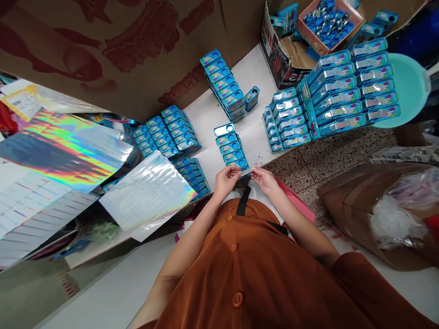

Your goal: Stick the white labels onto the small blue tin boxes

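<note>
My left hand [226, 179] and my right hand [263, 177] meet at the near edge of a white board [254, 132]. Both pinch the ends of a small thin clear strip [245, 172] held between them. Right beyond my fingers lies a short row of small blue boxes [230, 148], the farthest one showing a white face. More blue boxes lie in blocks to the left [168, 132] and in a leaning stack at the back [224, 84]. One blue box [251, 98] stands alone beside that stack.
Large stacks of blue boxes [338, 93] stand at the right before a turquoise tub [409, 89]. A cardboard carton [295, 50] holds a pink tray of blue parts [325, 20]. Holographic foil sheets [68, 151] lie left. A brown bag with clear plastic [387, 214] sits right.
</note>
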The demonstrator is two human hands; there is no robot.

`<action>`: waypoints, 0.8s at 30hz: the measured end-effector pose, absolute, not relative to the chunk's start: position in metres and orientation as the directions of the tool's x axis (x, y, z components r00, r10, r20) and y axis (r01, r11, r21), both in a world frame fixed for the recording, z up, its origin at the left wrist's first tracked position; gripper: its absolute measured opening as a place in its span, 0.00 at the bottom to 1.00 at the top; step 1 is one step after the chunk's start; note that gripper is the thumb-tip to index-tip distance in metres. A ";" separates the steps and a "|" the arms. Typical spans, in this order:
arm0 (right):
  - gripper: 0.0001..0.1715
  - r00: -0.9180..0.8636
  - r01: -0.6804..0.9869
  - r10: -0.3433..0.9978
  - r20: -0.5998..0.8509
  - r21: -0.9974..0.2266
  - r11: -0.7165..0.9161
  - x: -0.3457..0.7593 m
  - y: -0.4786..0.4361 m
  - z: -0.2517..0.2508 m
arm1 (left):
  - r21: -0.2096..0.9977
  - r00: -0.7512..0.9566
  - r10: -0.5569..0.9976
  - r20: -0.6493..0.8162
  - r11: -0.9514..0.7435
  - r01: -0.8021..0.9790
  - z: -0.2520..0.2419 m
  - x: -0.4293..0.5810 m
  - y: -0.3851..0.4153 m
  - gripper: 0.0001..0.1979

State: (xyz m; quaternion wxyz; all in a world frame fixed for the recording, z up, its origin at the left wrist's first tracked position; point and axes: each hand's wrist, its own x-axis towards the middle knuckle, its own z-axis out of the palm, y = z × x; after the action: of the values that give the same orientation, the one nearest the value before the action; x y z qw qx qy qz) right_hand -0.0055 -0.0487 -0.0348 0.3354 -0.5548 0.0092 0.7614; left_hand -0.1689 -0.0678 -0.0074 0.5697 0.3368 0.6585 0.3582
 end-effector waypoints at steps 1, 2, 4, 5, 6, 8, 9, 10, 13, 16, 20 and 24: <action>0.08 -0.168 -0.525 0.493 -0.854 -0.346 -0.777 -0.006 -0.048 -0.035 | 0.854 -0.121 0.849 -0.515 0.520 0.017 -0.008 -0.169 -0.068 0.12; 0.08 -0.176 -0.529 0.489 -0.855 -0.336 -0.779 -0.006 -0.048 -0.035 | 0.852 -0.115 0.847 -0.520 0.523 0.003 -0.008 -0.169 -0.068 0.12; 0.08 -0.193 -0.536 0.486 -0.853 -0.323 -0.780 -0.005 -0.048 -0.036 | 0.850 -0.104 0.845 -0.525 0.527 -0.014 -0.008 -0.169 -0.068 0.13; 0.08 -0.201 -0.538 0.484 -0.852 -0.317 -0.781 -0.005 -0.048 -0.036 | 0.850 -0.100 0.845 -0.526 0.527 -0.017 -0.007 -0.169 -0.067 0.13; 0.08 -0.207 -0.540 0.483 -0.851 -0.312 -0.781 -0.005 -0.048 -0.037 | 0.849 -0.097 0.844 -0.527 0.528 -0.018 -0.007 -0.169 -0.067 0.13; 0.08 -0.212 -0.545 0.480 -0.851 -0.305 -0.781 -0.005 -0.048 -0.038 | 0.848 -0.100 0.843 -0.529 0.530 -0.016 -0.008 -0.168 -0.067 0.13; 0.08 -0.210 -0.546 0.479 -0.852 -0.304 -0.781 -0.005 -0.048 -0.038 | 0.848 -0.106 0.843 -0.528 0.530 -0.010 -0.008 -0.168 -0.066 0.13; 0.08 -0.206 -0.546 0.479 -0.853 -0.306 -0.780 -0.005 -0.048 -0.039 | 0.849 -0.113 0.844 -0.525 0.528 -0.001 -0.009 -0.168 -0.066 0.13; 0.08 -0.185 -0.538 0.487 -0.854 -0.327 -0.777 -0.007 -0.047 -0.040 | 0.856 -0.132 0.852 -0.506 0.515 0.047 -0.012 -0.170 -0.065 0.12; 0.09 -0.179 -0.522 0.495 -0.850 -0.345 -0.780 -0.008 -0.048 -0.043 | 0.853 -0.136 0.859 -0.493 0.508 0.115 -0.012 -0.171 -0.065 0.10; 0.12 -0.152 -0.462 0.522 -0.839 -0.406 -0.788 -0.009 -0.049 -0.048 | 0.838 -0.150 0.890 -0.431 0.456 0.300 -0.009 -0.169 -0.065 0.06; 0.14 -0.115 -0.407 0.549 -0.828 -0.464 -0.786 -0.010 -0.048 -0.053 | 0.786 -0.153 0.929 -0.336 0.367 0.497 -0.006 -0.164 -0.067 0.02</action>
State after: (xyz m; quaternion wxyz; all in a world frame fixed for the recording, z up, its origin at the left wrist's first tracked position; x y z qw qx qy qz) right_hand -0.0104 -0.0482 -0.0532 0.3210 -0.5826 -0.0607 0.7442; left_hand -0.1641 -0.0668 -0.0058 0.4170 0.4994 0.7138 0.2592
